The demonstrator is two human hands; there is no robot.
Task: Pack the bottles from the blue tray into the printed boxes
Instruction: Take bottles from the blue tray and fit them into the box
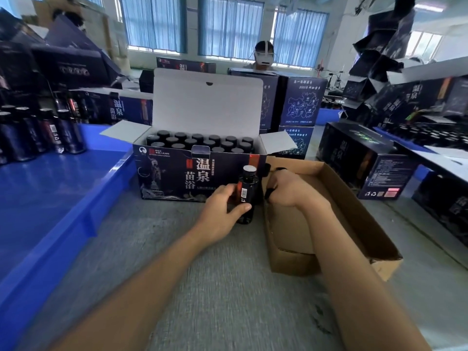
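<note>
Bottle (247,196) upright in curled grip of left hand (225,209); right hand (286,188) curled, perhaps empty.

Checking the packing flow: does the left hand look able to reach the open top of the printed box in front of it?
Probably yes. The left hand, gripping a bottle, is right before the printed box, whose lid stands up at the back, leaving the top open.

The open printed box (164,178) bears large white characters "温泉苗浴" on its front; the bottle (249,188) carries a barcode label.
</note>
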